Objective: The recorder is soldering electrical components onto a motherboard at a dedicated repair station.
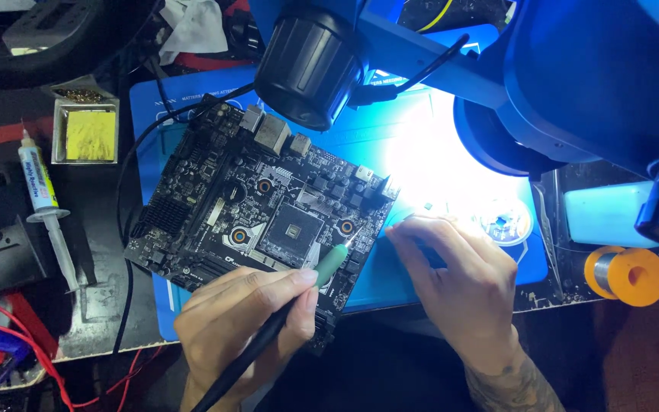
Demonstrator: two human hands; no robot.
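Note:
A black computer motherboard [261, 206] lies tilted on a blue work mat [421, 259]. My left hand [242, 324] grips a soldering iron [322, 271] with a green grip and black cable, its tip touching the board's right edge near a round copper-ringed hole. My right hand [463, 278] rests on the mat just right of the board, fingers curled together toward the iron's tip; whether it pinches something thin is unclear because of the glare.
A blue microscope [573, 84] with a black lens barrel [310, 65] overhangs the mat, lighting a bright patch. An orange solder spool [627, 275] sits right. A flux syringe [43, 198], a tin with a yellow sponge [89, 133] and red wires [32, 351] lie left.

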